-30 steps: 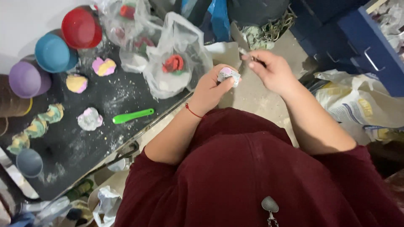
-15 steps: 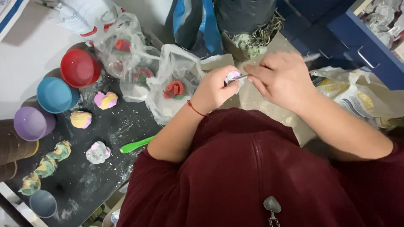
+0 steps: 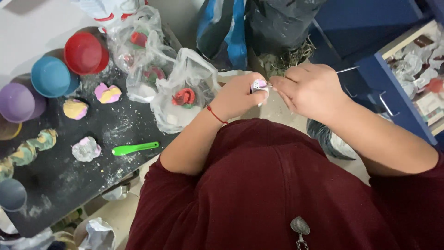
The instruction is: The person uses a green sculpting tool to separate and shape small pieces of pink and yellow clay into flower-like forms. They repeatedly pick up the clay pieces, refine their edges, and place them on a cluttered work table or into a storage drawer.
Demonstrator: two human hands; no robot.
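Left hand (image 3: 238, 97) clamped on small pink-white clay lump (image 3: 258, 85). Right hand (image 3: 311, 88) pinches thin metal tool (image 3: 348, 70), long axis near-horizontal, tip toward lump, mid-shaft hidden by fingers. Lump mostly covered. Left of lump: clear plastic bag (image 3: 182, 92) on black tabletop (image 3: 55, 180).

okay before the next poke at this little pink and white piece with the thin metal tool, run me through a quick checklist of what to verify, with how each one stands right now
1. Piece gripped: left hand pinches the small pink and white piece in its fingertips. Ok.
2. Tool in hand: right hand holds the thin metal tool, its tip toward the piece. Ok.
3. Tip touching the piece: too small to make out. Cannot tell.
4. Piece backed by a surface: held in the air, away from the black board. Not ok.
5. Plastic bag clear of the hands: it lies just beside the left wrist. Cannot tell.
6. Green spatula out of the way: on the board, apart from both hands. Ok.
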